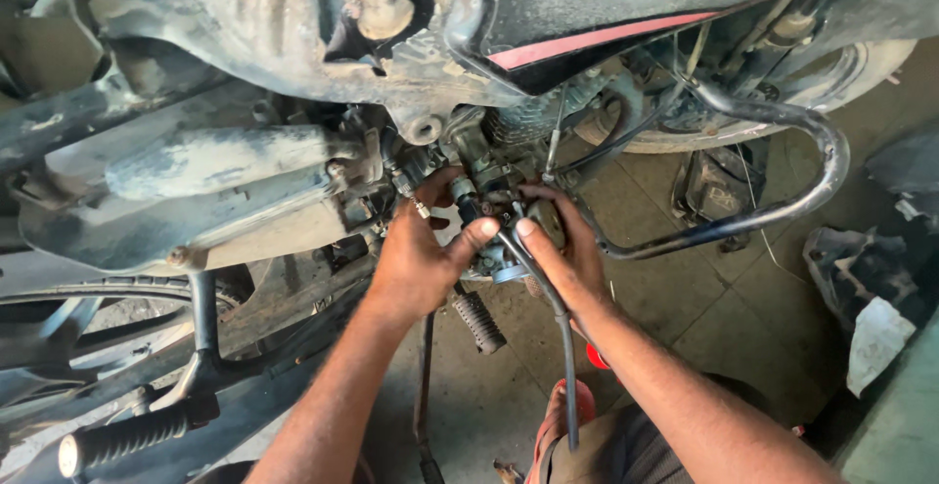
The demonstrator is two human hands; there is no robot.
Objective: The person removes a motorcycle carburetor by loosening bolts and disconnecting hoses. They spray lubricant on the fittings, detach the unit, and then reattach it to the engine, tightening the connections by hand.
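Spanning the upper half of the view, the motorcycle (293,73) lies tilted on the tiled floor (724,318), its black crash guard bar (782,212) toward the right. Both hands meet at the engine centre: the left hand (416,264) and right hand (562,254) have fingers clamped on the carburetor (533,225). A black hose (562,347) hangs from the carburetor toward the lower edge, beside the ribbed footpeg (479,321).

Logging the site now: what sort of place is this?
Probably a motorcycle repair workshop: a grimy motorcycle engine, a curved black metal guard bar and a stained tiled floor around both hands.
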